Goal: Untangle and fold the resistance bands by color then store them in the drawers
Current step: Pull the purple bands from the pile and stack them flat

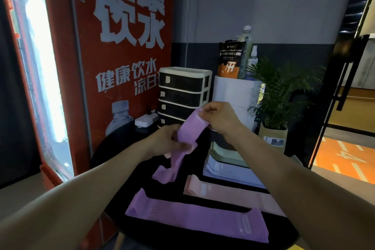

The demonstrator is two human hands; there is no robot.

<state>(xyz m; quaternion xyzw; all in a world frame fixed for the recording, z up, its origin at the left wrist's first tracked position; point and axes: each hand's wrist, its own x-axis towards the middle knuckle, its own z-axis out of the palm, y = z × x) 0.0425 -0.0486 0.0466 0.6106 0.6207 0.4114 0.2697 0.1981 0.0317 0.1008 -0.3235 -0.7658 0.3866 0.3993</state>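
A purple resistance band stretches between both hands above the black round table. My right hand pinches its upper end. Lower down, my left hand grips its middle, and the rest hangs to the tabletop, where its tail lies. A second purple band lies flat near the front. A pink band lies flat behind it, and pale blue and green bands are stacked at the right. The small chest of dark drawers stands at the back with every visible drawer closed.
A red drinks cooler stands close on the left. A white box sits by the drawers. A white stand carries a pouch and bottles, with a potted plant beside it. A glass door is at the right.
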